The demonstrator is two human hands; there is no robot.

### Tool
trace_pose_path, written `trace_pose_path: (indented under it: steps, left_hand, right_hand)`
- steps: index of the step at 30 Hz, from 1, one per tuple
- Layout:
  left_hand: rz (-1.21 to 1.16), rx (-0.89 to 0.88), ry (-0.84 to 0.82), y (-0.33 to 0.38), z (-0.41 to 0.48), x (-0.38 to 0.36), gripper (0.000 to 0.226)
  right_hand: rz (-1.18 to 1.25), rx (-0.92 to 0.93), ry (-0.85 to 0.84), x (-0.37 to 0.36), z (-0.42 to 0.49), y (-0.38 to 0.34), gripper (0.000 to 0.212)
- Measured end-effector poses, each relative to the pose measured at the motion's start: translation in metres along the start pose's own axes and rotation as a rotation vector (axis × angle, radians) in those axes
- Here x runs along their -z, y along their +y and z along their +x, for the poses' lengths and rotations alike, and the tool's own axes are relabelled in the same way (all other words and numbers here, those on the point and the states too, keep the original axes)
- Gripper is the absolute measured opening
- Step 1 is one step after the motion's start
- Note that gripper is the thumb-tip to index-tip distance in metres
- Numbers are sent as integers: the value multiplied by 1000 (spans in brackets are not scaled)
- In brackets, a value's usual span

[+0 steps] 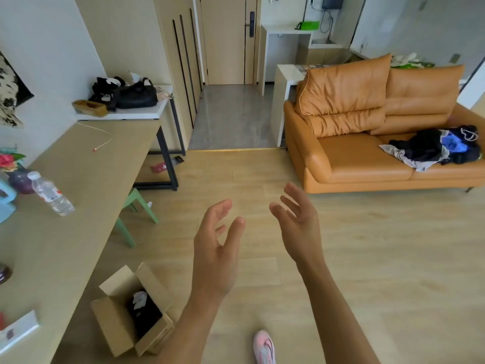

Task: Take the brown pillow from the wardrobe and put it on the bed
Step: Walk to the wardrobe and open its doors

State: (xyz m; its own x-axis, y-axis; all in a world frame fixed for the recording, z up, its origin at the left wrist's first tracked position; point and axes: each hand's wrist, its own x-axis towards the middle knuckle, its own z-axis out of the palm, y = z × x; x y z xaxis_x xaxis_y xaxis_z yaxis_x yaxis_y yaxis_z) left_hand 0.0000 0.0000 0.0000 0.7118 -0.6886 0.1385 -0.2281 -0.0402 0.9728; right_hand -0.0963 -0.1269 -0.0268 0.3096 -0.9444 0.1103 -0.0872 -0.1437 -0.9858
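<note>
I'm looking into a small flat, an open living room that runs into an entry hall. An orange leather sofa (pixel 380 143) stands on the right with a heap of dark and blue clothes (pixel 435 148) on its seat. A long wooden worktop (pixel 86 179) runs along the left wall and carries a plastic water bottle (pixel 49 193); a black handbag (pixel 133 94) sits on a white side table (pixel 147 114) further along. Beyond, I see tall built-in wardrobe doors (pixel 181 67), an entrance door (pixel 225 38) with an electronic lock (pixel 251 23), light wood flooring (pixel 367 245) and an open cardboard box (pixel 131 311).
</note>
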Motion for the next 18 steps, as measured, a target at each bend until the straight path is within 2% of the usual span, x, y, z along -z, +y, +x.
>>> trace_pose_path:
  steps: [6,18]
  left_hand:
    - [-5,7,3,-18,56,-20,40]
    - [24,-24,133,-27,251,-58,39]
  right_hand:
    - [18,-42,-32,-27,63,15,55]
    - [74,-31,-153,-101,262,14,52]
